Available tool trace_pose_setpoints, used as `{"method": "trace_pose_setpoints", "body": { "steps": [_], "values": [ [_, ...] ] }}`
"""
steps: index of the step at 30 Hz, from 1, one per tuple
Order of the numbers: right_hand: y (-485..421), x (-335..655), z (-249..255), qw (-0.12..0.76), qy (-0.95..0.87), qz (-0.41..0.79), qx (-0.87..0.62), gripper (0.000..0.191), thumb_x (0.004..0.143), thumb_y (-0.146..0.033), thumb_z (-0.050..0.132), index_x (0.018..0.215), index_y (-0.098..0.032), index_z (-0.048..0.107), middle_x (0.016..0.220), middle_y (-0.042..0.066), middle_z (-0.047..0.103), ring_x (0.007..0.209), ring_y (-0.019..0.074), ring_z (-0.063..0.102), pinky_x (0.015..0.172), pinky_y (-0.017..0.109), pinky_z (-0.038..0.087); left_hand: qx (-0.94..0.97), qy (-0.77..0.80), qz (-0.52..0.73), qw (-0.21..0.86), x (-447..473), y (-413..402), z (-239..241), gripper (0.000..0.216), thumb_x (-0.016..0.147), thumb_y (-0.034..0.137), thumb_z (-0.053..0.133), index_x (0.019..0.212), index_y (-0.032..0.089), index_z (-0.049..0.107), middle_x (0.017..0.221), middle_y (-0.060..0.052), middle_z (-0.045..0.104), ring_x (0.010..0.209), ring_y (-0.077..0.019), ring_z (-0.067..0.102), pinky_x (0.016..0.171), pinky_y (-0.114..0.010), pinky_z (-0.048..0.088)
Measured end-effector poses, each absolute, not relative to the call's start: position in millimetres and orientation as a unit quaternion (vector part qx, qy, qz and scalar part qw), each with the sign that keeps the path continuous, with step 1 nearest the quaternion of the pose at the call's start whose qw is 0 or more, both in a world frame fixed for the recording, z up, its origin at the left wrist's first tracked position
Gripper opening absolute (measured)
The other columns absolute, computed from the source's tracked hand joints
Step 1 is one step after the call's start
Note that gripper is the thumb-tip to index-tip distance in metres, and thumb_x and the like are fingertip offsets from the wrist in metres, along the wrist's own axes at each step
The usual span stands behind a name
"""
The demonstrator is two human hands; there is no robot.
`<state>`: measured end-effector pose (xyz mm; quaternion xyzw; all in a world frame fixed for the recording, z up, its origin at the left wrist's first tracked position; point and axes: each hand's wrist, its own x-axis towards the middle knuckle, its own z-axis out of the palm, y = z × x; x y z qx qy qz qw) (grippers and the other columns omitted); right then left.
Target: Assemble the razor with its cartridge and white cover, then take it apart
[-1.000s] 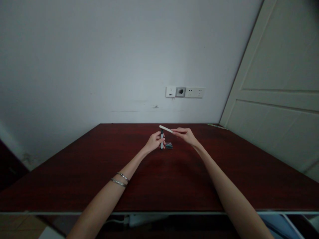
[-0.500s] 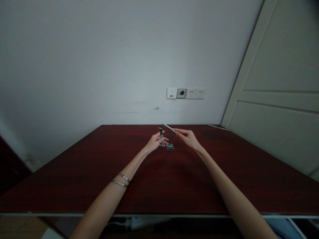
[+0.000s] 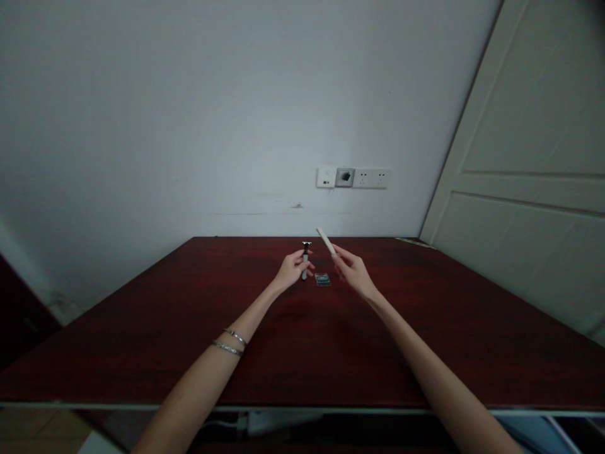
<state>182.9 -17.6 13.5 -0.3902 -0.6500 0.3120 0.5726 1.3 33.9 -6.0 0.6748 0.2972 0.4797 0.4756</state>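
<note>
Held upright between the fingers of my left hand (image 3: 292, 271) is a razor (image 3: 305, 263) with a pale handle and a dark neck. Its wide, T-shaped head points up and clears my fingers. My right hand (image 3: 353, 272) pinches the lower end of a slim white brush (image 3: 325, 240), which slants up and to the left. The brush tip is apart from the razor head, to its right. On the table between my hands lies a small clear case (image 3: 322, 279) with something greenish inside, too small to make out. Neither hand visibly touches it.
The dark red tabletop (image 3: 302, 353) reaches back to a white wall with sockets (image 3: 371, 178). A pale panelled door (image 3: 534, 164) stands along the right side. Below the front edge, a white cable (image 3: 222, 424) and other items show on a shelf.
The razor has turned so its head shows broadside. My right hand has tilted the brush more upright and moved its tip right, away from the razor head. The clear case stays put.
</note>
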Motion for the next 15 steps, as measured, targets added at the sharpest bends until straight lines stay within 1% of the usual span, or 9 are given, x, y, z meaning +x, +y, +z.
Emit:
{"method": "trace_pose_setpoints", "body": {
  "steps": [2,4,6,8,11,15],
  "values": [
    [-22,174,14,0.565,-0.629,0.374,-0.382,0.047,0.078,-0.047,0.052,0.112,-0.014,0.055,0.047,-0.008,0.041,0.034,0.0054,0.035,0.031,0.017,0.027,0.677,0.295,0.488,0.466,1,35,-7,0.031,0.075,0.018,0.056,0.105,0.011,0.051,0.070,-0.004,0.064,0.052,-0.0136,0.062,0.045,-0.020,0.044],
    [-26,165,16,0.561,-0.615,0.421,-0.360,0.042,0.075,-0.050,0.053,0.099,-0.015,0.056,0.050,-0.008,0.043,0.031,0.0042,0.033,0.028,0.016,0.023,0.681,0.289,0.491,0.461,1,36,-7,0.028,0.075,0.018,0.056,0.101,0.012,0.051,0.069,-0.004,0.064,0.052,-0.0132,0.062,0.045,-0.020,0.044],
    [-29,158,16,0.566,-0.599,0.456,-0.338,0.040,0.073,-0.051,0.055,0.092,-0.016,0.054,0.054,-0.007,0.047,0.030,0.0032,0.032,0.026,0.015,0.020,0.687,0.279,0.491,0.457,2,35,-7,0.025,0.075,0.019,0.056,0.098,0.012,0.051,0.068,-0.003,0.064,0.052,-0.0128,0.062,0.046,-0.020,0.044],
    [-35,150,10,0.568,-0.576,0.487,-0.330,0.038,0.073,-0.051,0.055,0.090,-0.018,0.052,0.051,-0.009,0.045,0.029,0.0022,0.026,0.026,0.014,0.017,0.694,0.268,0.491,0.454,3,34,-7,0.023,0.074,0.020,0.057,0.095,0.013,0.051,0.068,-0.002,0.063,0.053,-0.0123,0.062,0.048,-0.020,0.045],
    [-47,137,-6,0.571,-0.535,0.527,-0.331,0.035,0.075,-0.051,0.055,0.089,-0.019,0.050,0.046,-0.012,0.033,0.031,0.0014,0.018,0.028,0.013,0.013,0.695,0.251,0.502,0.450,3,33,-6,0.022,0.073,0.021,0.059,0.093,0.012,0.052,0.068,-0.001,0.062,0.054,-0.0113,0.061,0.051,-0.021,0.047],
    [-57,124,-12,0.586,-0.514,0.541,-0.314,0.032,0.076,-0.049,0.055,0.087,-0.020,0.048,0.047,-0.012,0.028,0.034,0.0019,0.018,0.030,0.012,0.014,0.684,0.256,0.516,0.449,4,32,-5,0.022,0.072,0.021,0.061,0.091,0.013,0.053,0.064,0.001,0.059,0.053,-0.0101,0.060,0.051,-0.020,0.047]
  ]
}}
